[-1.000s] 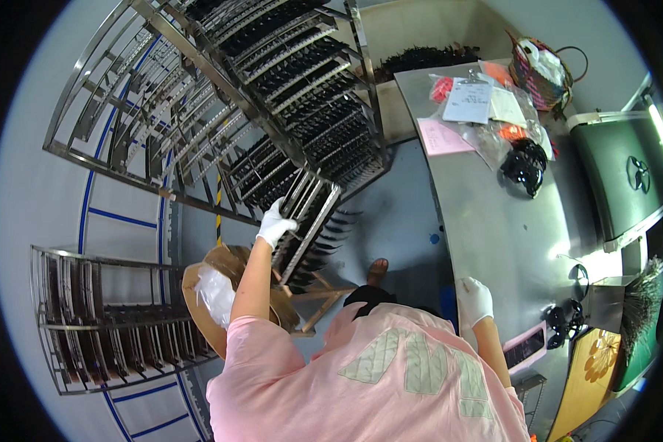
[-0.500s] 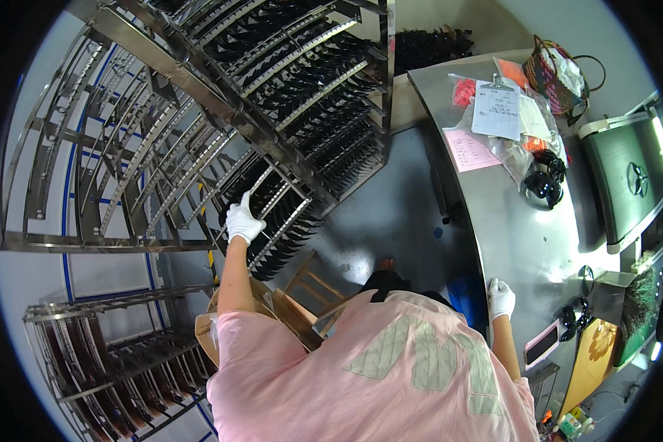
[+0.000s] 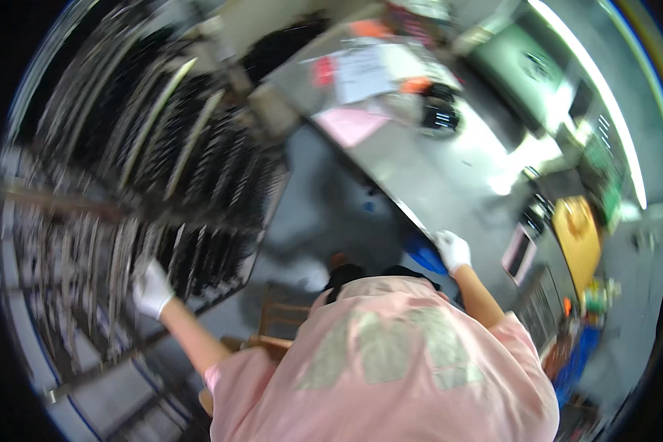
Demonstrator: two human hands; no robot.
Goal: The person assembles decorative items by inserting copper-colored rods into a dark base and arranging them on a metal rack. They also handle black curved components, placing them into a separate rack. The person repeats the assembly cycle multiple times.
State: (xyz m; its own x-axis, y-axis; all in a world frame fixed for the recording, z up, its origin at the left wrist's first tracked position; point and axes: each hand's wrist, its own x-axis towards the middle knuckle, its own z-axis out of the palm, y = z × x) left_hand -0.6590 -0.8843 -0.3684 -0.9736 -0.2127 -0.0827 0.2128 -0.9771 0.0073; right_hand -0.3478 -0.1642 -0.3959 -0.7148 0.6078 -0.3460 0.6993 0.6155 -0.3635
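Observation:
My left hand (image 3: 153, 289), in a white glove, is at the tall metal rack (image 3: 96, 202) on the left, beside its lower rows of bars. Motion smears its fingers, and I cannot tell whether it touches a bar. Dark thin pieces (image 3: 210, 254) hang in close rows on the rack just right of that hand. On the other side, my right hand (image 3: 453, 251), also gloved in white, rests at the near edge of the grey metal table (image 3: 442, 173). Its fingers are too blurred to read, and nothing shows in it.
Papers (image 3: 362, 72), a pink sheet (image 3: 352, 125) and black glasses (image 3: 440, 116) lie on the table. Nearer are a phone (image 3: 521, 254) and a yellow-brown board (image 3: 573, 232). A wooden stool (image 3: 283, 313) stands on the floor between rack and table, with a blue object (image 3: 422, 254) under the table edge.
The whole view has swung round, so the table and rack sit further left. My left hand has moved off the bars it was at, lower along the rack. My right hand stays at the table edge.

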